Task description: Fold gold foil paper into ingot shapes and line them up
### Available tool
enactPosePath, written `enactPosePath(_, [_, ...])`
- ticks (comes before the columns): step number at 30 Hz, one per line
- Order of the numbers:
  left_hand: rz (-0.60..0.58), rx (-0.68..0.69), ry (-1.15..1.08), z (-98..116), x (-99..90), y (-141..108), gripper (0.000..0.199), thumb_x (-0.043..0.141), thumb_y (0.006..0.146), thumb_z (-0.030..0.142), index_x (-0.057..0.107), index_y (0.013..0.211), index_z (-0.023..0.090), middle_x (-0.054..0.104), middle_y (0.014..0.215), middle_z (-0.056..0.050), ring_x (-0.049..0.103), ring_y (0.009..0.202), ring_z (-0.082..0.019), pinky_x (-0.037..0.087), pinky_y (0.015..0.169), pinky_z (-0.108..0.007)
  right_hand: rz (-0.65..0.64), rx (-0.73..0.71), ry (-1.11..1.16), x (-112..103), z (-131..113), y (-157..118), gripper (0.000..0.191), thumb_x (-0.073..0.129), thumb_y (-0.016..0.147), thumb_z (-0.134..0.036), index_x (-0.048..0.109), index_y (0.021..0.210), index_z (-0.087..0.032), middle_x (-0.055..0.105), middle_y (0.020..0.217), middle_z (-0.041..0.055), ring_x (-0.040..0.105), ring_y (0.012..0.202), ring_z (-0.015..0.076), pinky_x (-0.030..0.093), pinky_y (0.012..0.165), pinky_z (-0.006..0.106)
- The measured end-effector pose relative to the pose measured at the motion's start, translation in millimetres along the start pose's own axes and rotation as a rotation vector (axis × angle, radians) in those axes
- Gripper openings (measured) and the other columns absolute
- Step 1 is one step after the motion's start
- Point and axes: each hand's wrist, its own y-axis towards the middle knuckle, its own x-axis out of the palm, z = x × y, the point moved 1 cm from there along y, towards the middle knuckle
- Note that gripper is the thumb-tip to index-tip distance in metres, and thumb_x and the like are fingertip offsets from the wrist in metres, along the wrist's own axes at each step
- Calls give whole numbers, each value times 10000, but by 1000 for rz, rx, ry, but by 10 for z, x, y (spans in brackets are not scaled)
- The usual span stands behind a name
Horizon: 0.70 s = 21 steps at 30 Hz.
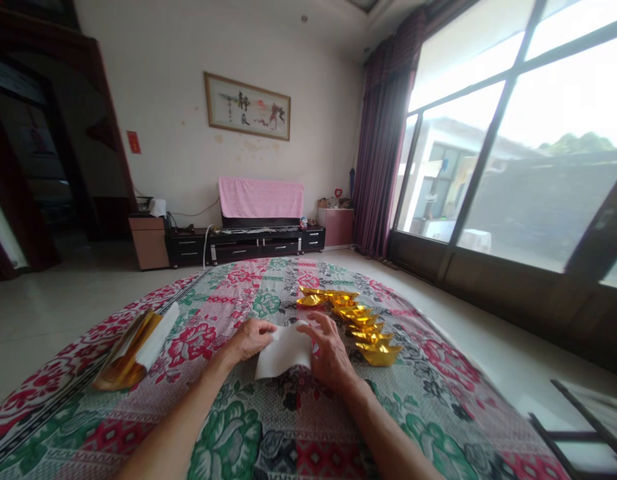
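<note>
A sheet of paper (284, 355), white side up and bowed in the middle, is between my two hands just above the patterned cloth. My left hand (254, 337) has its fingers and thumb closed on the sheet's upper left edge. On the other side, my right hand (331, 353) grips the right edge, its fingers bent over the paper. Several folded gold foil ingots (379, 351) stand in a row right of my right hand. At the left lies a loosely curled stack of gold foil paper (133, 357), with white backing showing.
The flowered cloth (228, 427) covers a round table. Beyond it stands a low black cabinet (243, 250) with a pink cloth (261, 198) over something on top. A dark rack or stool frame (578, 433) is at the lower right, beside large windows (528, 167).
</note>
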Motion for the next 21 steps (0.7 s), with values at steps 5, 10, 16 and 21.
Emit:
enactPosePath(5, [40, 47, 11, -81, 4, 40, 358, 518, 612, 240, 695, 907, 141, 704, 837, -35, 606, 755, -188, 423, 640, -228, -208, -101, 6, -27, -83, -37, 444, 593, 577, -149, 600, 1009, -251, 478, 1242, 55, 360, 1177, 236, 256, 978, 384])
enactPosePath(10, [33, 64, 34, -73, 11, 42, 373, 491, 610, 225, 695, 911, 146, 697, 842, -45, 589, 741, -182, 408, 632, -225, -293, -70, 140, -16, -83, -112, 349, 557, 584, -120, 626, 911, -222, 618, 1022, 43, 528, 975, 185, 316, 917, 310])
enactPosePath(16, [111, 134, 249, -54, 1, 18, 210, 534, 580, 220, 709, 684, 170, 635, 671, -38, 531, 622, -155, 368, 601, -234, -256, -6, 204, -21, -97, -95, 213, 535, 683, -157, 637, 864, -205, 641, 935, 37, 550, 899, 168, 352, 848, 264])
enactPosePath(21, [49, 114, 10, -135, -113, -21, 214, 524, 577, 203, 691, 705, 163, 612, 681, -17, 469, 565, -117, 342, 527, -206, -206, 59, 117, 5, -114, -26, 266, 406, 833, -251, 636, 722, -177, 614, 725, 39, 540, 707, 130, 357, 681, 213])
